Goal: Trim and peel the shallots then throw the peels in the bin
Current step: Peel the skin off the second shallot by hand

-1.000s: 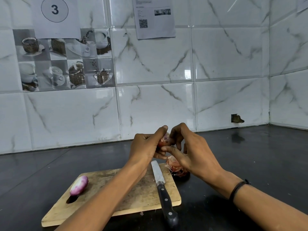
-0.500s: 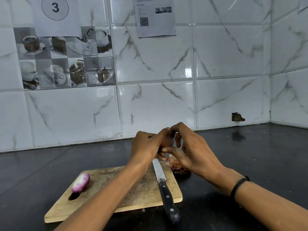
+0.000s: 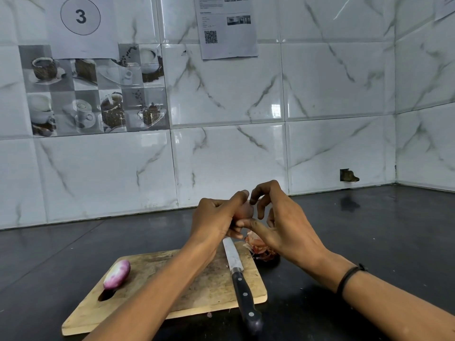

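A peeled purple-and-white shallot is lying at the left end of the pale wooden chopping board, set aside as done, I'd guess. The left hand is gripping a pinkish shallot above the board's far edge, raised for skinning. A black-handled steel knife is resting on the board's right side, within reach. Papery reddish peels are sitting heaped on the dark glossy bench, awaiting the bin. The right hand is pinching the held shallot's skin with thumb and forefinger.
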